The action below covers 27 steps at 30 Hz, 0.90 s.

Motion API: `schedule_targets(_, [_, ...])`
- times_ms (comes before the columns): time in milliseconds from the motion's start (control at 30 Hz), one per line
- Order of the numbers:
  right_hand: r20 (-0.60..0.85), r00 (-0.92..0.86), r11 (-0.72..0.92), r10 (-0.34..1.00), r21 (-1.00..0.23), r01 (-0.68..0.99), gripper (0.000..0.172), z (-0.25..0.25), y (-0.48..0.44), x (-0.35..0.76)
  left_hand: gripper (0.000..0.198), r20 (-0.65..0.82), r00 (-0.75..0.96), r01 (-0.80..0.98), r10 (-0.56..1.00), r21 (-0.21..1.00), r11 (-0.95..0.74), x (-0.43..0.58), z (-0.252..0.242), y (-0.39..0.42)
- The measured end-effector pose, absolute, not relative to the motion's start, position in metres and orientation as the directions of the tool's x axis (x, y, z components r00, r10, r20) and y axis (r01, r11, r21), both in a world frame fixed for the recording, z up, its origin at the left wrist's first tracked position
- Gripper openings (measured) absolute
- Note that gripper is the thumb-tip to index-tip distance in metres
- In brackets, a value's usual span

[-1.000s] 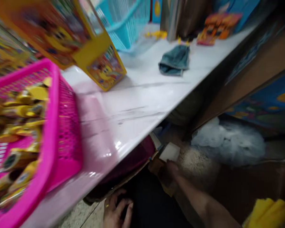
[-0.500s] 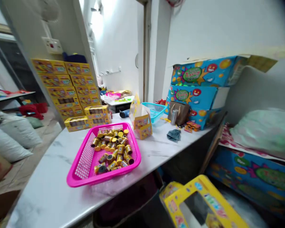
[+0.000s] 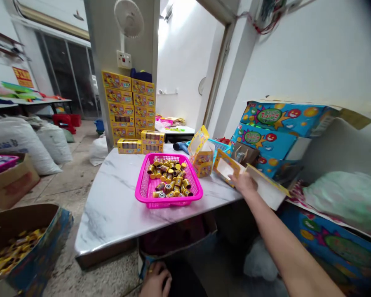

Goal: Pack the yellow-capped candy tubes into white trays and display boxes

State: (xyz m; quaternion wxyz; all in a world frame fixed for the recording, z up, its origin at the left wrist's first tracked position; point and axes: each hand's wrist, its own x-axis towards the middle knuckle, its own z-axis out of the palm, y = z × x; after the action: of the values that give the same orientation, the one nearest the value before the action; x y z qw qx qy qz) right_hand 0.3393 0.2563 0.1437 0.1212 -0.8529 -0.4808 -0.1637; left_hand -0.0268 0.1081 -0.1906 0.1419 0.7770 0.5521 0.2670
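Off the table's right edge, my right hand [image 3: 245,183] is closed on an unfolded yellow window box [image 3: 227,167], its flaps spread wide and its pale inside showing. My left hand [image 3: 157,280] lies low at the bottom of the view beside my dark-clothed leg, fingers loosely bent and apart, with nothing visible in it. On the table a pink basket [image 3: 144,185] contains many small yellow-and-brown capped tubs [image 3: 170,175]. Behind the basket's right corner stands another yellow box [image 3: 203,159], upright with its lid raised.
Stacked yellow boxes [image 3: 119,97] stand by the pillar, with several more at the table's back edge. Blue printed cartons [image 3: 266,134] are piled at the right. A carton of yellow pieces [image 3: 15,251] sits on the floor at left. White sacks [image 3: 15,140] lie beyond.
The view has swung left, and both my hands have come into sight. The yellow window box has moved from the lower right up to the table's right edge.
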Motion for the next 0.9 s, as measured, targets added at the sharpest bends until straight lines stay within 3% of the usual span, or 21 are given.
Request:
schedule_targets(67, [0.352,0.46,-0.484,0.815,-0.024,0.875,0.045,0.146,0.27,0.335,0.018,0.242,0.228,0.778,0.943,0.537,-0.326,-0.03,-0.185,0.105])
schedule_targets(200, [0.416,0.385,-0.42,0.823,-0.01,0.908,0.037,0.133,0.267,0.34,0.022,0.193,0.223,0.765,0.956,0.573,-0.294,-0.034,-0.18,0.106])
schedule_targets(400, [0.325,0.349,-0.347,0.879,-0.066,0.936,0.029,0.132,0.294,0.347,0.026,0.146,0.284,0.738,0.948,0.598,-0.314,-0.026,-0.178,0.111])
schedule_targets(467, [0.319,0.363,-0.355,0.876,-0.084,0.931,0.034,0.138,0.295,0.358,0.025,0.166,0.274,0.733,0.947,0.601,-0.317,-0.025,-0.18,0.112])
schedule_targets(600, [0.452,0.51,-0.49,0.732,-0.171,0.855,0.056,0.158,0.26,0.382,0.022,0.195,0.246,0.718,0.949,0.621,-0.314,-0.028,-0.186,0.112])
schedule_targets(667, [0.535,0.564,-0.515,0.629,-0.256,0.818,0.055,0.167,0.233,0.384,0.021,0.199,0.227,0.719,0.953,0.625,-0.302,-0.028,-0.188,0.113])
schedule_targets(733, [0.602,0.497,-0.405,0.625,-0.295,0.865,0.045,0.17,0.206,0.371,0.02,0.197,0.235,0.719,0.952,0.623,-0.307,-0.028,-0.188,0.114])
schedule_targets(800, [0.63,0.322,-0.197,0.707,-0.262,0.945,0.036,0.166,0.186,0.342,0.02,0.195,0.261,0.72,0.945,0.613,-0.325,-0.025,-0.188,0.116])
schedule_targets(900, [0.534,0.126,-0.024,0.836,-0.194,0.981,0.031,0.158,0.186,0.283,0.022,0.189,0.289,0.731,0.938,0.588,-0.344,-0.022,-0.188,0.118])
